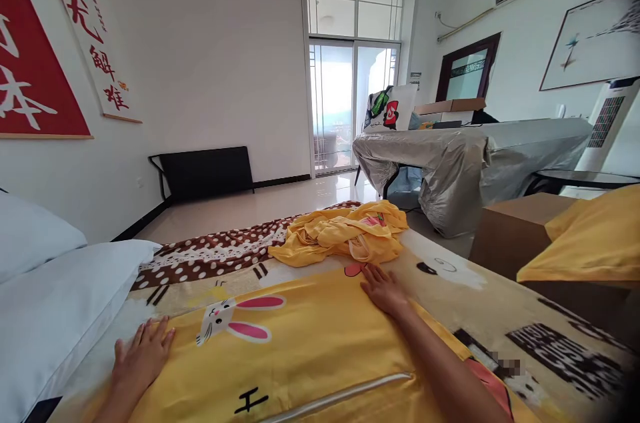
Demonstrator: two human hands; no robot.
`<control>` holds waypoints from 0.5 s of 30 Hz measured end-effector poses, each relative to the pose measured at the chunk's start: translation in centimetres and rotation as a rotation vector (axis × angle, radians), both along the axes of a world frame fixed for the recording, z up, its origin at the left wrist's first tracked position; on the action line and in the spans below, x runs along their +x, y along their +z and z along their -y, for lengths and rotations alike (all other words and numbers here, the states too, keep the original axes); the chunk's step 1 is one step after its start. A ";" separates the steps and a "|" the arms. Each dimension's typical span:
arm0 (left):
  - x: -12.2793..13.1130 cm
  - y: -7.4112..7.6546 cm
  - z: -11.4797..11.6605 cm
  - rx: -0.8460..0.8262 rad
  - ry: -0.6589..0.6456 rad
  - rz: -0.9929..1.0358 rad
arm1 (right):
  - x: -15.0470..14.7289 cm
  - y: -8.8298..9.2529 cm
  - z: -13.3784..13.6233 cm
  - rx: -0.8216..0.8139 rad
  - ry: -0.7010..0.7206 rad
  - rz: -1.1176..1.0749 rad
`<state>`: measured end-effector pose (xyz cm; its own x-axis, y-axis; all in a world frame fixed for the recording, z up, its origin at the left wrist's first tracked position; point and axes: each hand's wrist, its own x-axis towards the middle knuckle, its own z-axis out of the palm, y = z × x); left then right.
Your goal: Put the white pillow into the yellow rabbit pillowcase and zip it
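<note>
A folded yellow cloth [320,329] with a printed white rabbit with pink ears lies flat on the bed. A pale strip runs across its near part. My left hand [141,357] rests palm down on its left edge, fingers spread. On the far right part of the cloth, my right hand [385,289] lies flat with fingers stretched out. Just beyond that hand is a crumpled heap of yellow fabric [330,233]. The near end of the folded cloth runs out of the picture.
White pillows [85,303] lie at the left. A patterned blanket [450,276] covers the bed. Yellow fabric [590,236] lies over a cardboard box [510,229] at the right. Farther back are a silver-covered table [450,156] and a black folded item [207,173] against the wall.
</note>
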<state>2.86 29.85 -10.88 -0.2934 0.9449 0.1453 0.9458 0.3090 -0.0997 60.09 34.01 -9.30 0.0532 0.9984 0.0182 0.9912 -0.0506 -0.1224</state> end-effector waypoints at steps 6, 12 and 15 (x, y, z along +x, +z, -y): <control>14.0 2.3 0.4 -0.081 -0.236 0.063 | -14.7 2.1 4.1 0.078 0.214 -0.035; 21.8 -0.8 3.6 -0.088 -0.527 0.166 | -23.5 -1.5 8.8 0.100 0.383 -0.150; 18.4 -0.9 4.6 -0.074 -0.495 0.186 | -20.8 -2.2 8.9 0.093 0.351 -0.159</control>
<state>21.26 25.22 -11.78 0.1757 0.9826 0.0606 0.9805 -0.1801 0.0790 39.29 25.14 -11.47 -0.2812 0.9511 0.1283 0.9148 0.3060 -0.2637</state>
